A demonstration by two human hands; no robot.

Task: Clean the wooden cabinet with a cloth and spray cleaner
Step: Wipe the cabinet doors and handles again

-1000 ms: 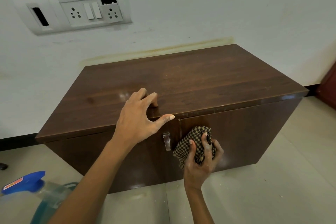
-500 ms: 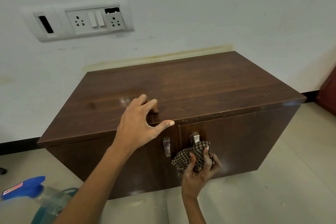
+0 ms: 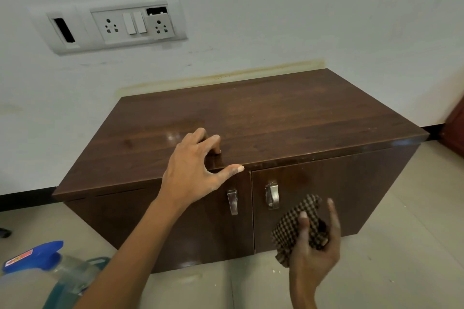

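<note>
1 cabinet [image 3: 276,118], 2 handles [image 3: 232,201], left hand [image 3: 193,170] spread on top, right hand [image 3: 313,256] gripping 1 cloth [image 3: 286,233]

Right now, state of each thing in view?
Left door, shut.
Right door, shut.
Cloth, bunched, in right hand.
Right hand, grips cloth.
Left hand, fingertips rest on top.
Spray bottle, unheld, blue liquid inside.
Switches, cannot tell.
</note>
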